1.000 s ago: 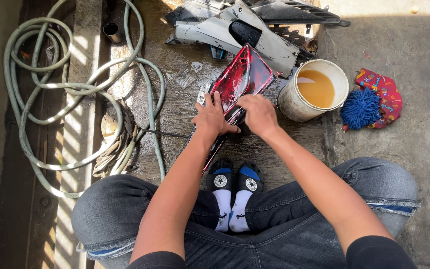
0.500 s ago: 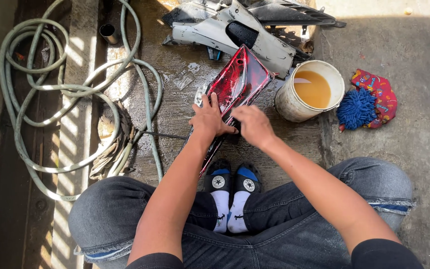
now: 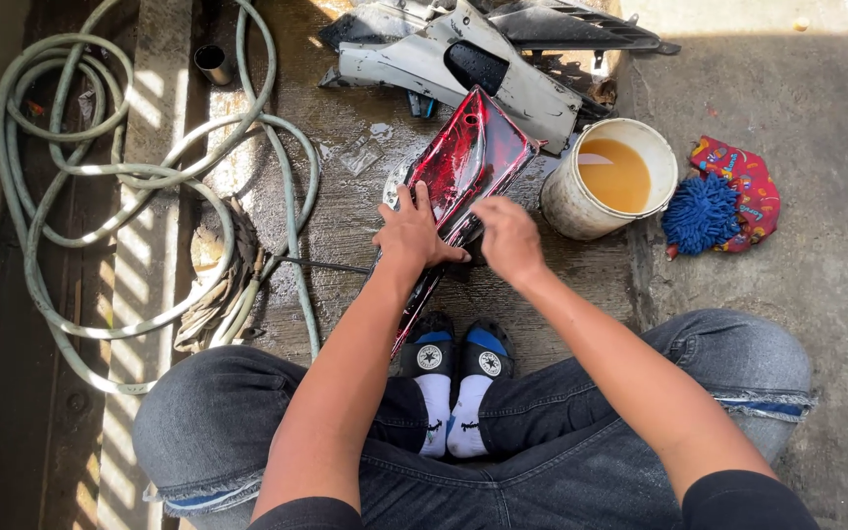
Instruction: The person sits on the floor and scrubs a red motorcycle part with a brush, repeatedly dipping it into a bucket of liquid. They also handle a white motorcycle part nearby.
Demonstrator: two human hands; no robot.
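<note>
1. Head view, far left: a pale green garden hose (image 3: 100, 177) lies coiled in loose loops on the wet concrete floor (image 3: 836, 255), with a small dark cup (image 3: 211, 63) just above its upper loop.
2. Left of centre: a dirty rag (image 3: 213, 294) lies bunched under the hose's lower loops, near the person's raised knee.
3. Centre: a glossy red panel (image 3: 468, 167), streaked with foam, stands tilted on the floor, its long narrow end running down toward the two black slippers (image 3: 458, 355) worn over white socks.
4. Centre, left hand (image 3: 412, 236): it lies flat on the lower left edge of the red panel, fingers spread and pressed against the surface, steadying it rather than closing around it.
5. Centre, right hand (image 3: 504, 236): it rests on the lower right part of the panel with the fingers curled; whether they hold a cloth or sponge cannot be told, as the palm faces away.
6. Above centre: grey and black body panels (image 3: 483, 49) lie stacked just behind the red panel.
7. Right of centre: a white bucket (image 3: 566, 201) of brownish water stands just beside the panel's upper right edge.
8. Right: a blue mop-like wash mitt (image 3: 701, 211) lies on a red patterned cloth (image 3: 753, 186), just beside the bucket.
</note>
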